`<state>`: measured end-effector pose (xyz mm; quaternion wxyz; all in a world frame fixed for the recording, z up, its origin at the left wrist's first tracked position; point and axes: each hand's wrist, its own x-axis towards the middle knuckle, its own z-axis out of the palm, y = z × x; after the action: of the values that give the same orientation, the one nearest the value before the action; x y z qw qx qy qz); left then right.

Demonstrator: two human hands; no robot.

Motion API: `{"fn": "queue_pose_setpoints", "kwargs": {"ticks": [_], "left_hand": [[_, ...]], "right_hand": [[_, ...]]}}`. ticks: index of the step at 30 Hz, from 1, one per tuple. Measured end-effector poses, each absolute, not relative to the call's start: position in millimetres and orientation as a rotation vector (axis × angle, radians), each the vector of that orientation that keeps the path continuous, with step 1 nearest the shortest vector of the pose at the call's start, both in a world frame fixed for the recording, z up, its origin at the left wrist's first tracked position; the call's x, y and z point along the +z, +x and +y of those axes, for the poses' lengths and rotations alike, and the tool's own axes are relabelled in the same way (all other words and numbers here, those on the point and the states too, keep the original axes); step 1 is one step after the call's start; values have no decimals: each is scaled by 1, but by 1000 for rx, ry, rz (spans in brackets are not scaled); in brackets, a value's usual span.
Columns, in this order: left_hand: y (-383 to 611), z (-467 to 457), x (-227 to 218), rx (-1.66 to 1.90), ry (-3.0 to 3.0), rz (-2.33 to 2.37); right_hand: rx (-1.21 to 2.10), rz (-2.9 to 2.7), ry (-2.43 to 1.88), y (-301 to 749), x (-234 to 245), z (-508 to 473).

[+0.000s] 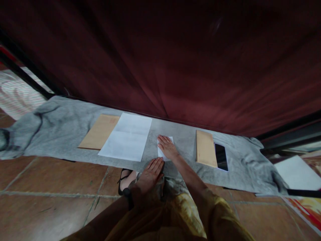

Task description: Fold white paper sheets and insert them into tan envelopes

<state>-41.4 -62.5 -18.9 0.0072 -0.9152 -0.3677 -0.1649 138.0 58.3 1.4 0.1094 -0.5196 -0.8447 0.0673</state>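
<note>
Head view has my right hand [166,146] flat, fingers straight, atop the slip [161,154], long side running away from me, left hand [151,171] outstretched by its near-left corner.

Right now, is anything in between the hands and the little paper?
Nothing I can see. The right hand lies on the little paper, and the left hand is by its near edge. The big paper lies apart, to the left.
</note>
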Motion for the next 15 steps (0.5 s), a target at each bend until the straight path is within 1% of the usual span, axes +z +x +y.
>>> {"fn": "queue_pose_setpoints", "kwargs": {"ticks": [10,15], "left_hand": [[-39,-66,-20,-544,-2788,-1184],[-38,-69,-15,-579,-2777,-1204]], "right_hand": [[40,-2295,-1752,155,-15,17],[-6,-2233,-1763,171,-17,-8]]}}
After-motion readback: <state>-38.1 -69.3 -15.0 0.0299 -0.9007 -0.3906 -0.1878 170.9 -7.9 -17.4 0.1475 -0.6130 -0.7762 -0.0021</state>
